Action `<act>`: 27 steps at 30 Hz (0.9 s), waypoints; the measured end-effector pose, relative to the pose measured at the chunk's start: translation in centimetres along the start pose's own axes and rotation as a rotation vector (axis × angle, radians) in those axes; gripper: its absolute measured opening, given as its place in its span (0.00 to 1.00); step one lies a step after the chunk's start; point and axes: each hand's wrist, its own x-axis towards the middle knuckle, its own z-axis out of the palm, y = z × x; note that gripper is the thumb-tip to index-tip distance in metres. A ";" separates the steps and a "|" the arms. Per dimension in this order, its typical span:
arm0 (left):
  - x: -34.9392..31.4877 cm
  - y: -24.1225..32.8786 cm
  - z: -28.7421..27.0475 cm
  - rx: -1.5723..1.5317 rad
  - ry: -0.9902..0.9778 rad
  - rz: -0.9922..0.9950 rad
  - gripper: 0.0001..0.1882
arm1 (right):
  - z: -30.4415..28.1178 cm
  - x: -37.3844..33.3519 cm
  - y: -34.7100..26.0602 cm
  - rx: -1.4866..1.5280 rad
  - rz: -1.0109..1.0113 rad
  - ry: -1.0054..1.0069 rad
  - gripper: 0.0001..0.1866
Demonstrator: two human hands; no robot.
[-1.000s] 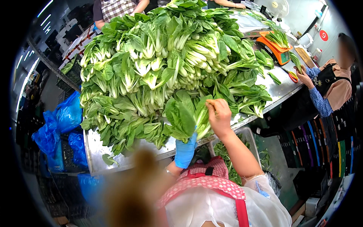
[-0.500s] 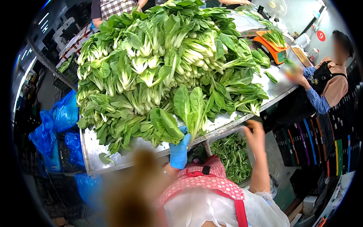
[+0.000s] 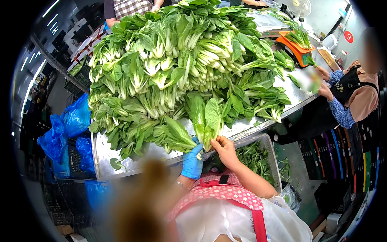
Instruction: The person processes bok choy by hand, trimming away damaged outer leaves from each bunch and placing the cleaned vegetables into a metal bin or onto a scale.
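Note:
My left hand (image 3: 192, 164), in a blue glove, is closed around the pale stem end of leafy greens at the table's near edge. A head of leafy greens (image 3: 204, 121) stands with its leaves pointing away from me. Another leafy bunch (image 3: 175, 135) fans out to the left from the same hand. The bare fingers of my right hand (image 3: 226, 152) pinch the base of the upright head, beside my left hand. Beyond both hands rises a large pile of leafy greens (image 3: 161, 76), white stems mostly toward me.
The metal table (image 3: 105, 168) carries the pile. A crate (image 3: 271, 155) of loose leaves (image 3: 252, 158) stands below its edge at right. Blue plastic bags (image 3: 76, 117) are at left. An orange-topped scale (image 3: 293, 50) stands far right. Co-workers stand at right (image 3: 350, 92) and behind the pile (image 3: 131, 8).
My right hand has come in from above the crate and taken hold of the base of the upright greens. My left hand keeps its hold. The co-worker's hands at right have shifted slightly.

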 end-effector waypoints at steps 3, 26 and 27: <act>0.0 0.2 0.3 0.073 -0.055 0.006 0.18 | 0.0 0.0 -0.7 0.001 -0.013 0.011 0.12; 1.3 3.3 -0.5 -0.043 -0.118 0.014 0.09 | -0.5 3.7 -2.3 -1.279 -0.387 0.054 0.14; 1.3 3.4 -0.4 -0.060 -0.126 0.014 0.09 | -0.4 3.7 -2.6 -1.235 -0.398 0.095 0.13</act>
